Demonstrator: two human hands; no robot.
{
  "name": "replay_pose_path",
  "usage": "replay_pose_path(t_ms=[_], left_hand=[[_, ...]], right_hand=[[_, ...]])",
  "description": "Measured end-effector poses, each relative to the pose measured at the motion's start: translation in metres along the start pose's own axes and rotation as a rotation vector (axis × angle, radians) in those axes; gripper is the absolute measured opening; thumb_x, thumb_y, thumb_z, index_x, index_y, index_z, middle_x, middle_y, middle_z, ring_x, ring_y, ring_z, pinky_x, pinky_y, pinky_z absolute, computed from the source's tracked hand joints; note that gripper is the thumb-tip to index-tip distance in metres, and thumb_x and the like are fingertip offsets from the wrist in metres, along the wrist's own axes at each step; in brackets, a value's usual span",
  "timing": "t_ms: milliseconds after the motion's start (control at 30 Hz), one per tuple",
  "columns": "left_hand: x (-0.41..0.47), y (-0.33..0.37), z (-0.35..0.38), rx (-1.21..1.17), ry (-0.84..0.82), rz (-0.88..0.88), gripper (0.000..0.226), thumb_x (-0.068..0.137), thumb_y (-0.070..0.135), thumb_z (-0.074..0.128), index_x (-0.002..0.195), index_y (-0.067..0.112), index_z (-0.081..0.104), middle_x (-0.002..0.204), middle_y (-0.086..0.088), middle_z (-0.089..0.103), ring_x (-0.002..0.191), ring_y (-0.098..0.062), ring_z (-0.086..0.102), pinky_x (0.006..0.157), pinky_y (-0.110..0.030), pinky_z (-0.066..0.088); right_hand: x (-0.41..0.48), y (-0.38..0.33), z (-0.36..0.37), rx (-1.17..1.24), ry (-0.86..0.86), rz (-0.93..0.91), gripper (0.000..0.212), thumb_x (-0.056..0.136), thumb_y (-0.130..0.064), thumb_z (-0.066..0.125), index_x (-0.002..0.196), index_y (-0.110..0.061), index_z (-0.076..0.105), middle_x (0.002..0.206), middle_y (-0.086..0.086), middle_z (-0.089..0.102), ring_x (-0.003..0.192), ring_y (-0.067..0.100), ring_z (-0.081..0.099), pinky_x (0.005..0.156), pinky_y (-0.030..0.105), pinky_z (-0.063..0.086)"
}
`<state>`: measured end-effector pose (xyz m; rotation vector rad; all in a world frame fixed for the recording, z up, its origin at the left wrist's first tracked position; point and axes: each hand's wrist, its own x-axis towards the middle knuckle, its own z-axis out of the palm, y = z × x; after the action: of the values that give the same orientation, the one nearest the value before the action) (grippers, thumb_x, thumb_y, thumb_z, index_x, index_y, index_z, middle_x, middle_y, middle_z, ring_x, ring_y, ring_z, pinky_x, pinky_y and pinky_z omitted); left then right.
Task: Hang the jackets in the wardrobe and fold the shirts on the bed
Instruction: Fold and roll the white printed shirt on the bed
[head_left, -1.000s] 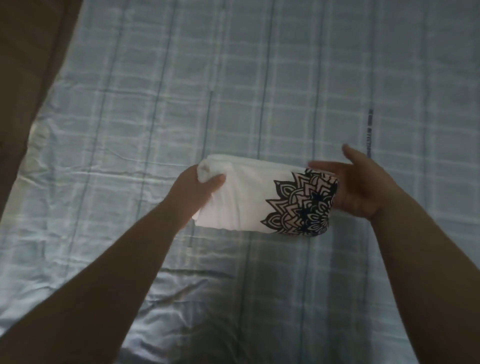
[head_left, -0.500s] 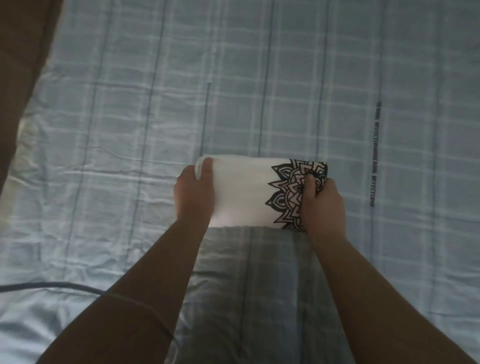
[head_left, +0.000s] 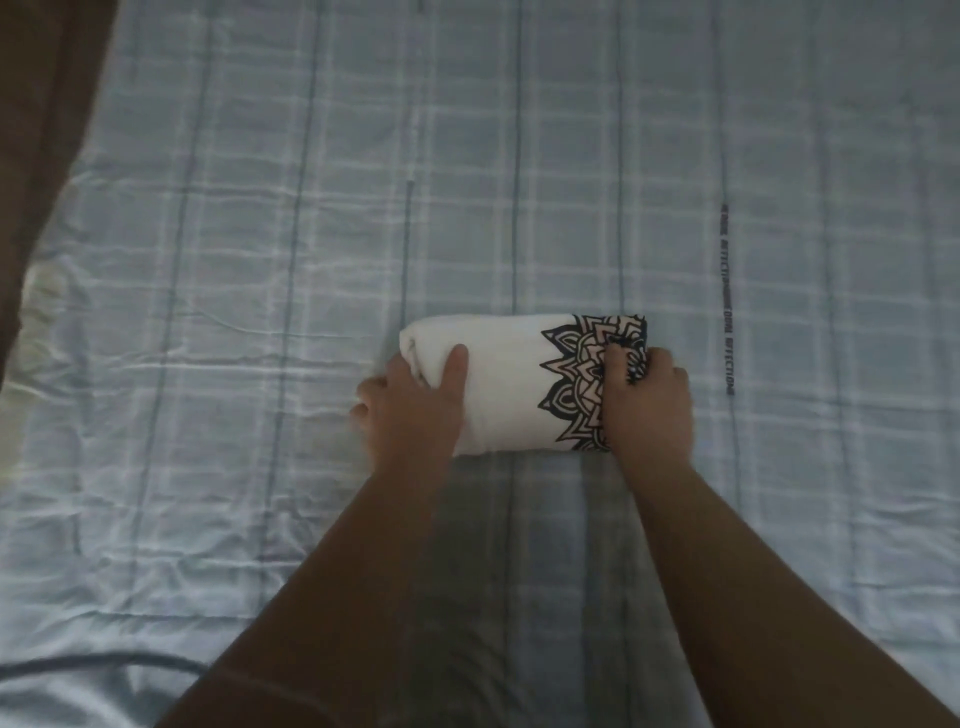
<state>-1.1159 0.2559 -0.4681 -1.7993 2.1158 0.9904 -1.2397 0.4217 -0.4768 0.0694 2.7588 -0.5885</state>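
Note:
A folded white shirt with a black mandala print on its right end lies flat on the blue checked bed sheet. My left hand holds the shirt's left end, thumb laid across the top and fingers curled at the side. At the printed right end my right hand grips the shirt, its fingers curled down over the edge. Both forearms reach in from the bottom of the view. No jacket or wardrobe is in sight.
A brown surface borders the bed along the left edge. A dark cable lies across the sheet at the bottom left. A line of dark printed text runs down the sheet right of the shirt.
The shirt was held up between both hands a second ago; it now rests on the sheet. My right hand came over the printed end and closed on it.

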Motion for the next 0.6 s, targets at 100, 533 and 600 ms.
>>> replay_pose_path(t_ms=[100, 533, 600], left_hand=[[0.009, 0.002, -0.005, -0.133, -0.084, 0.016, 0.079, 0.086, 0.075, 0.044, 0.139, 0.017, 0.048, 0.134, -0.020, 0.054, 0.123, -0.040, 0.051, 0.104, -0.042, 0.038], [-0.050, -0.031, -0.057, -0.579, -0.033, 0.250, 0.034, 0.098, 0.055, 0.045, 0.104, 0.025, 0.061, 0.088, 0.013, 0.064, 0.082, -0.005, 0.062, 0.075, -0.027, 0.050], [-0.082, -0.026, -0.083, -0.599, 0.038, 0.277, 0.032, 0.102, 0.049, 0.041, 0.100, 0.023, 0.060, 0.082, 0.017, 0.059, 0.074, 0.006, 0.053, 0.066, -0.012, 0.043]], right_hand=[[-0.003, -0.001, -0.004, 0.100, -0.107, 0.135, 0.067, 0.092, -0.069, 0.036, 0.121, -0.011, 0.053, 0.117, 0.015, 0.063, 0.109, 0.036, 0.059, 0.082, 0.037, 0.039], [-0.055, 0.008, -0.068, 0.512, -0.195, -0.016, 0.046, 0.097, -0.062, 0.036, 0.108, -0.026, 0.064, 0.099, -0.004, 0.068, 0.090, 0.013, 0.064, 0.080, 0.031, 0.051], [-0.076, 0.002, -0.102, 0.535, -0.171, -0.096, 0.042, 0.098, -0.061, 0.035, 0.107, -0.030, 0.062, 0.097, -0.011, 0.066, 0.093, 0.013, 0.063, 0.084, 0.032, 0.049]])
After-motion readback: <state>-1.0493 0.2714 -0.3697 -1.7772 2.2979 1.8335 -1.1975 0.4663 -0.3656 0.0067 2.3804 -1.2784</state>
